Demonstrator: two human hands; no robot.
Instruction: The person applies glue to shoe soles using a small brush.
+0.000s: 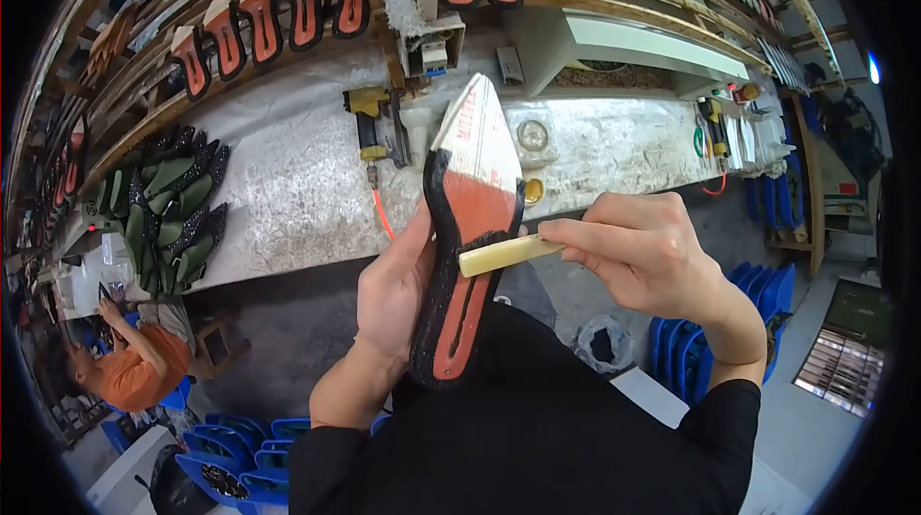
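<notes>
My left hand [389,290] grips the side of a shoe on its last [480,208], underside up, with its white pointed toe facing the bench. The underside is reddish-brown with a long slot near the heel, and glossy black material wraps its edges. My right hand [638,251] pinches the thin end of a pale yellow bar [513,252]. The bar's thick end lies across the middle of the underside, beside a dark patch. Whether the bar carries bristles I cannot tell.
Along the worn bench [297,198] lie a yellow-black power tool [367,127], a small yellow pot [533,191] and a pile of dark green shoes [168,203]. More lasted shoes [261,21] hang on the rack above. A person in orange [144,366] works at left. Blue racks [230,457] stand below.
</notes>
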